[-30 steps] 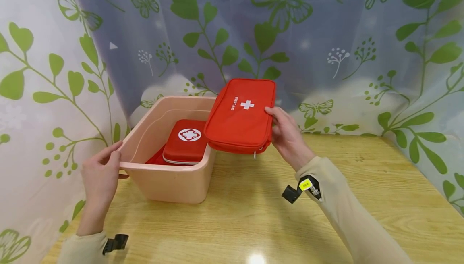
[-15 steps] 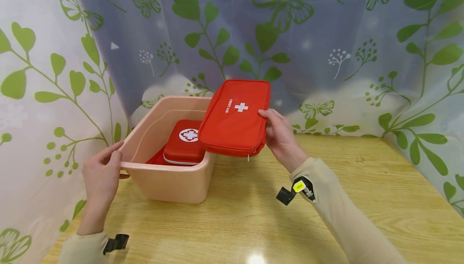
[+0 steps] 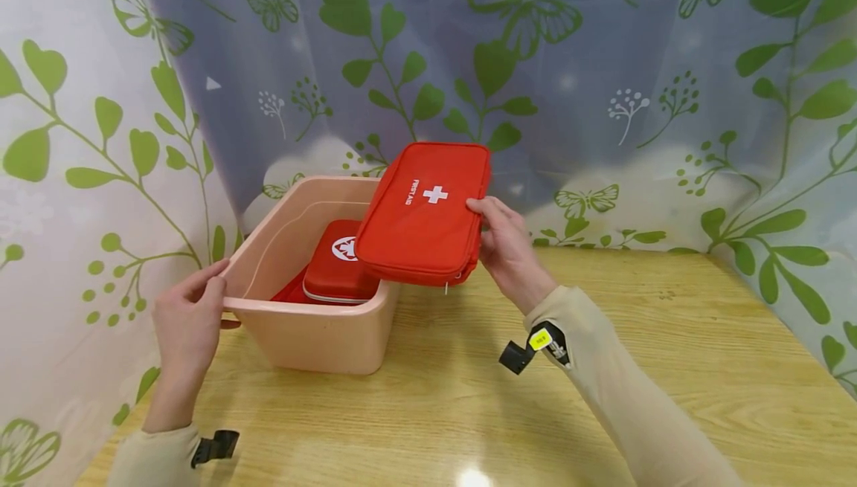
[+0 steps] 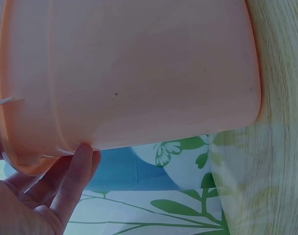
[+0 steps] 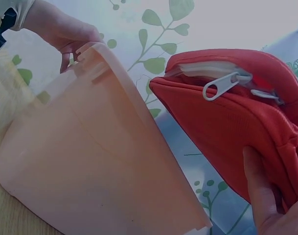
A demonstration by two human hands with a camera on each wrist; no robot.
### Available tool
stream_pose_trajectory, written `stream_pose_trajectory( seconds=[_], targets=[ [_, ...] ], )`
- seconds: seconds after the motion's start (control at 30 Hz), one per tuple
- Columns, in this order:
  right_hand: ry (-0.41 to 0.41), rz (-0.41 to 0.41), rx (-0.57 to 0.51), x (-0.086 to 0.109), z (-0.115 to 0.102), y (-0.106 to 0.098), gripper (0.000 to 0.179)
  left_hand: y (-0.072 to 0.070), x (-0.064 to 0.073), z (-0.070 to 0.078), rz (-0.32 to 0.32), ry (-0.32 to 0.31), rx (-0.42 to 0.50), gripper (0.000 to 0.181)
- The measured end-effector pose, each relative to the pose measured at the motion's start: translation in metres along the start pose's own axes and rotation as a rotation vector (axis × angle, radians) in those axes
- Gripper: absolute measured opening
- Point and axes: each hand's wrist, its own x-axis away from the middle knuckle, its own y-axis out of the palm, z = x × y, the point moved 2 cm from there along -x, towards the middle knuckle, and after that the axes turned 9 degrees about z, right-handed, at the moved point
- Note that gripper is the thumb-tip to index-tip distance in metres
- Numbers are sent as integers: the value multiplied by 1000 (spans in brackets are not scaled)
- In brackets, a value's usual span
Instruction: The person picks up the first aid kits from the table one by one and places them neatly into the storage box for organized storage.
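A red first aid pouch (image 3: 423,212) with a white cross hangs tilted over the right side of a peach plastic bin (image 3: 315,338). My right hand (image 3: 512,249) grips the pouch by its right edge, thumb on the front face. In the right wrist view the zipper pull (image 5: 221,86) shows and the pouch's zipped edge gapes a little. The near left corner of the bin's rim is held by my left hand (image 3: 187,320), its fingers bent under the rim in the left wrist view. Inside the bin lies a red case (image 3: 340,271) with a round white emblem, partly hidden by the pouch.
Beneath the red case, another red item (image 3: 289,291) shows only at its edge. The bin stands on a wooden table (image 3: 602,308), near the left side. A leaf-patterned curtain (image 3: 428,48) hangs behind and along the left.
My right hand has carried the first aid pouch to the left, farther over the bin, covering more of the red case. My left hand keeps its hold on the rim.
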Motion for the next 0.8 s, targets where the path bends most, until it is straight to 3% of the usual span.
stream_pose_trajectory(
  seconds=[0.8],
  targets=[
    [5,1,13,-3,11,15,10,-1,-1,-1,-8,9,4,38]
  ],
)
